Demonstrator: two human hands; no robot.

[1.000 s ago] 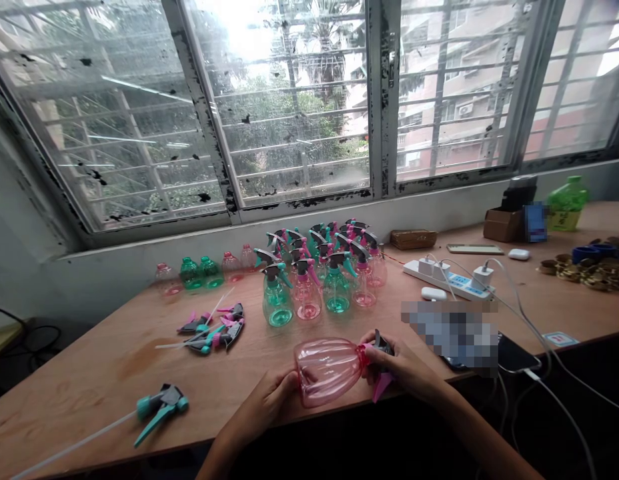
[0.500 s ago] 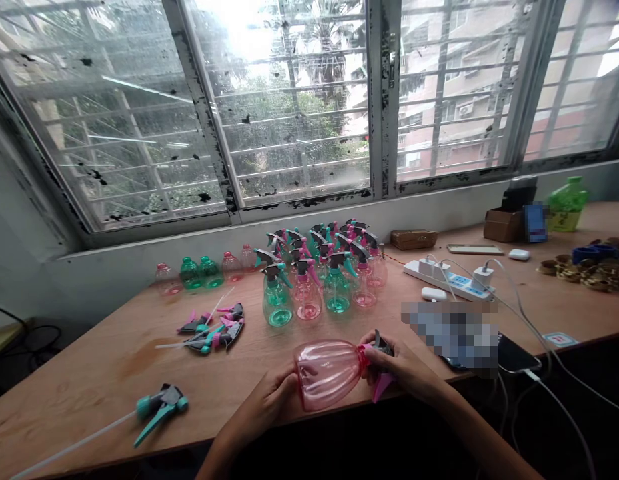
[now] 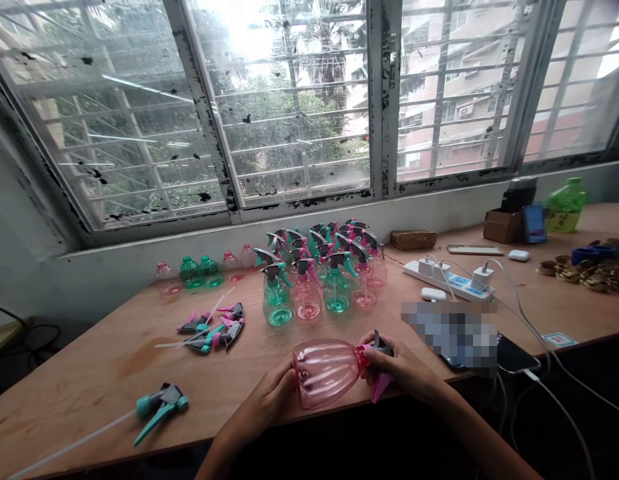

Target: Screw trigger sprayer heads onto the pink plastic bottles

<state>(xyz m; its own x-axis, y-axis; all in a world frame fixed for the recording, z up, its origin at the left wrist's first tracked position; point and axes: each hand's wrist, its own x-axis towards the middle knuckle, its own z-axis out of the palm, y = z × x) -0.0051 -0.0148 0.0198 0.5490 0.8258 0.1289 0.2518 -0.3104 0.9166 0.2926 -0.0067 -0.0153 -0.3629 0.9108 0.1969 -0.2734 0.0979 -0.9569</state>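
A clear pink spray bottle point(image 3: 325, 375) lies sideways between my hands at the table's front edge, its base to the left. My left hand point(image 3: 275, 390) grips the base end. At the neck, my right hand point(image 3: 397, 367) is closed around the grey and pink spray head point(image 3: 382, 383), which sits against the bottle mouth; fingers hide part of the joint. Beyond them stand several upright spray bottles point(image 3: 337, 287), green and pink, with heads on. A loose teal and grey spray head point(image 3: 162, 407) with a long tube rests at the left front.
Several more loose spray heads point(image 3: 214, 330) lie in a pile left of centre. Headless bottles point(image 3: 209, 272) line the back left by the window wall. On the right are a power strip point(image 3: 452, 280), cables, a phone point(image 3: 518, 353) and a cardboard box point(image 3: 502, 225).
The pink bottle has turned slightly about its long axis, and my left hand has shifted a little at its base. My right hand stays in place on the spray head.
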